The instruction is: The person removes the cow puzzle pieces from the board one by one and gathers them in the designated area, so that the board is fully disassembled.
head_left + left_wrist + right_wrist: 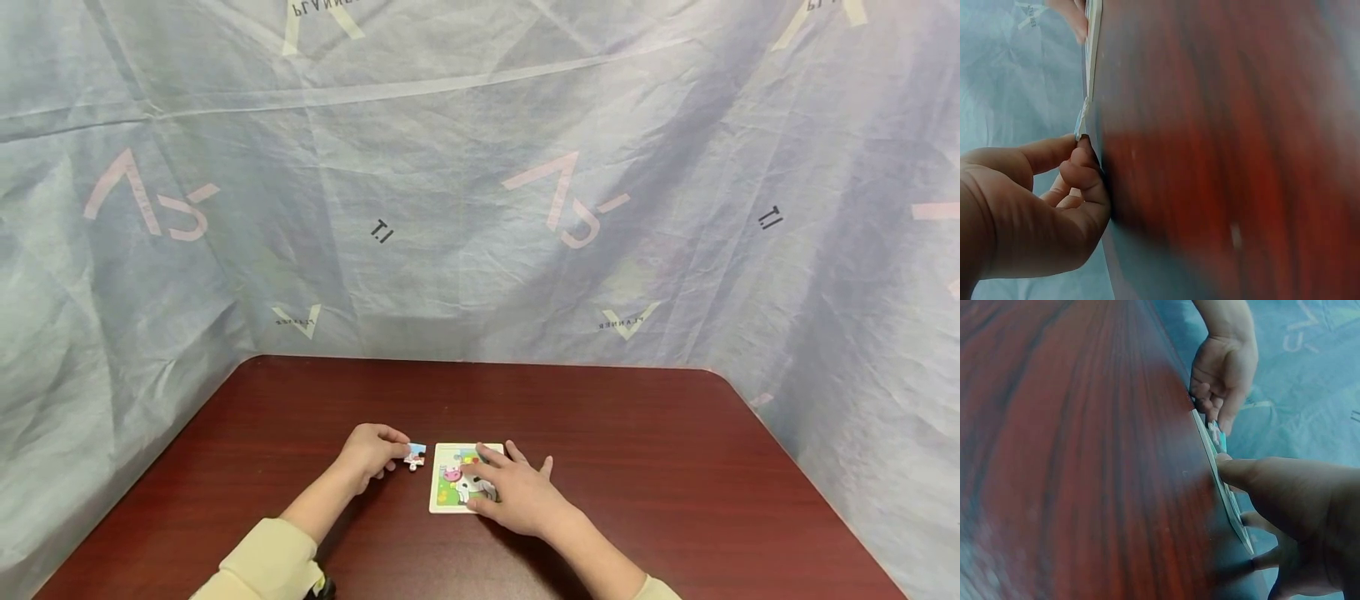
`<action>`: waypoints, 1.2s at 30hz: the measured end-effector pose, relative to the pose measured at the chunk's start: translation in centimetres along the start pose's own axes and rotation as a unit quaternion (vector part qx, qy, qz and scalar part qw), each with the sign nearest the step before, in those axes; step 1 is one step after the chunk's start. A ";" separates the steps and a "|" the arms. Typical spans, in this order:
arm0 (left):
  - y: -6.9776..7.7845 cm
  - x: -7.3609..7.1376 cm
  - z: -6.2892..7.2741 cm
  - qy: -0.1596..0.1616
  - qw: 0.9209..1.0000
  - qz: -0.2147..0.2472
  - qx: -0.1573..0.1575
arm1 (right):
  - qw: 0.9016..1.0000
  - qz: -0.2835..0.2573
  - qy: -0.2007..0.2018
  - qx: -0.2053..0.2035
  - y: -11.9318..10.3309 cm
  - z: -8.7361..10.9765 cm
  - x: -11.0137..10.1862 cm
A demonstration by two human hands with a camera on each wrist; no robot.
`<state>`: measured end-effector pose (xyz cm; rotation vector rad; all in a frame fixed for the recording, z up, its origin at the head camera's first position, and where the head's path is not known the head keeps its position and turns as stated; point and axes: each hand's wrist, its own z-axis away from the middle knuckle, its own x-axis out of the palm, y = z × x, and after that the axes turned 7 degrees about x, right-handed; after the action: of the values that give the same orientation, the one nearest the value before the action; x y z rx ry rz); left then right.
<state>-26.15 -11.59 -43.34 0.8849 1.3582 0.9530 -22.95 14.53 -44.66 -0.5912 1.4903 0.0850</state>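
My left hand (366,454) pinches a jigsaw piece (416,455) between thumb and fingertips, just left of the puzzle board. The piece is light blue with some red and has a rounded tab at its lower edge. In the left wrist view, the left hand (1041,206) holds this piece (1081,125) nearly edge-on. On the table lies a square puzzle board (444,510) with a pale rim and a picture of a white cow with a pink muzzle on green. Spread fingers of my right hand (525,496) rest over the board's right side, covering part of the picture.
The dark red wooden table (637,442) has rounded far corners. A grey-blue cloth (450,275) with printed letters hangs behind it and along both sides. Something small and black (322,588) shows by the left sleeve.
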 end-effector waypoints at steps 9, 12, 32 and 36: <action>-0.8 -2.2 0.2 0.002 1.000 0.001 0.004 | 1.000 0.001 0.004 0.002 -0.1 0.0 0.0; -1.0 -2.9 0.4 0.002 1.000 0.002 0.000 | 1.000 0.000 0.005 0.002 -0.1 0.1 0.0; -2.5 -6.5 0.4 0.008 1.000 -0.019 -0.008 | 1.000 -0.004 0.004 -0.001 -0.1 0.1 0.0; -2.8 -7.1 0.4 0.009 1.000 -0.020 -0.010 | 1.000 -0.004 0.006 -0.001 -0.1 0.1 0.0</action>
<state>-25.54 -19.22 -43.21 0.8319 1.3735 0.9437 -22.83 14.49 -44.64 -0.5993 1.4989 0.0766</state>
